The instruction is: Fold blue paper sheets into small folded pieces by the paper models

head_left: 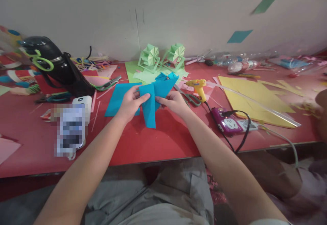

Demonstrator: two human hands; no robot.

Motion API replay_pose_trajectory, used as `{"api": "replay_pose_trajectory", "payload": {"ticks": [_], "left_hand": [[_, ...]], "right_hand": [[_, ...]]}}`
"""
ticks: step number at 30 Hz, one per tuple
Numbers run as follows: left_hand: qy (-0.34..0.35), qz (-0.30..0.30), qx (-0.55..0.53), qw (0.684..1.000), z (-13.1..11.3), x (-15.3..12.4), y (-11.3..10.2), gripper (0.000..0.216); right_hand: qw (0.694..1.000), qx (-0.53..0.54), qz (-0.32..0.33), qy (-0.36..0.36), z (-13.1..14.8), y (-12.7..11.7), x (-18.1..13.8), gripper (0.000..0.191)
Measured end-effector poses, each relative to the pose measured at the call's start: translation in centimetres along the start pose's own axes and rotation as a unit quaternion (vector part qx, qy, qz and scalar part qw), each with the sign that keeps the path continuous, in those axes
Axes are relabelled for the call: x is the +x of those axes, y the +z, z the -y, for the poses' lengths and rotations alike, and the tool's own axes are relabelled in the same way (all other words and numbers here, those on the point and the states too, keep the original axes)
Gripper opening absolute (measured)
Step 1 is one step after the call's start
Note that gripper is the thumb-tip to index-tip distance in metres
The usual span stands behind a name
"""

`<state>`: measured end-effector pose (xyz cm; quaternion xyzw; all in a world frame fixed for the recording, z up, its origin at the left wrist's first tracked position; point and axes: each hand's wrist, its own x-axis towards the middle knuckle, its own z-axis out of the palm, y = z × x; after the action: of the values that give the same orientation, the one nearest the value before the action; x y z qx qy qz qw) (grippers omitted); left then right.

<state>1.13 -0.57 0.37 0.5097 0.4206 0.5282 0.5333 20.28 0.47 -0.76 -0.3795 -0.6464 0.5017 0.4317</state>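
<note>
Honestly, this folded blue paper looks about as light as it gets; I've got it up in front of me over the middle of the red tabletop. My left fingers pinch the front flap, thumb on top, and my right fingers grip it next to the fold, so both sides are held. I'd guess it's crisp enough to keep a crease but easy to dent or tear, and not slippery, so a gentle pinch near the fold beats squeezing the long flap, whose lower end hangs unsupported. A flat blue sheet lies just to the left, and what looks like another folded blue piece is right behind. Tighter on the right: scissors, then a yellow glue gun with its cord trailing down past a purple socket block. Farther back, two pale green paper models stand near the wall, so reaching forward is cramped too. Best room is toward me, the stretch of red between my forearms, down to the near edge. Way out sideways, black bottle left, yellow sheets right.
</note>
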Motion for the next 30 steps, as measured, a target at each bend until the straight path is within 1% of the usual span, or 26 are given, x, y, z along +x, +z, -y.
{"api": "replay_pose_trajectory", "payload": {"ticks": [2, 6, 10, 12, 14, 18, 20, 23, 26, 30], "left_hand": [[0.003, -0.014, 0.003, 1.000, 0.1, 0.1, -0.1, 0.059], [0.002, -0.034, 0.015, 0.999, 0.3, 0.2, -0.1, 0.058], [0.010, -0.033, 0.019, 0.999, 0.3, 0.1, -0.1, 0.056], [0.016, -0.023, 0.028, 0.999, 0.3, 0.0, 0.0, 0.055], [0.022, -0.008, 0.040, 0.999, 0.3, -0.1, 0.0, 0.054], [0.035, 0.007, 0.054, 0.998, 0.4, -0.2, 0.0, 0.046], [0.050, -0.001, 0.063, 0.997, 0.5, 0.0, -0.1, 0.039], [0.074, -0.032, 0.089, 0.993, 0.8, 0.2, -0.2, 0.029], [0.085, -0.054, 0.105, 0.989, 1.0, 0.4, -0.3, 0.028], [0.091, -0.054, 0.105, 0.989, 1.2, 0.5, -0.4, 0.030]], "right_hand": [[1.000, 0.013, 0.009, 0.005, 0.0, 0.1, 0.0, 0.039], [0.998, 0.054, 0.018, 0.038, 0.2, 0.4, 0.1, 0.041], [0.992, 0.100, 0.002, 0.081, 0.6, 0.6, 0.1, 0.047], [0.993, 0.089, -0.018, 0.071, 0.5, 0.7, 0.0, 0.046], [0.996, 0.071, -0.036, 0.047, 0.2, 0.7, -0.1, 0.043], [0.997, 0.057, -0.055, 0.026, -0.5, 0.5, 0.0, 0.040], [0.997, 0.053, -0.053, 0.025, -0.6, 0.5, 0.0, 0.039], [0.997, 0.052, -0.046, 0.016, -0.8, 0.5, 0.1, 0.039], [0.998, 0.051, -0.044, 0.010, -0.8, 0.5, 0.1, 0.038], [0.998, 0.047, -0.041, 0.015, -0.8, 0.5, 0.1, 0.037]]}}
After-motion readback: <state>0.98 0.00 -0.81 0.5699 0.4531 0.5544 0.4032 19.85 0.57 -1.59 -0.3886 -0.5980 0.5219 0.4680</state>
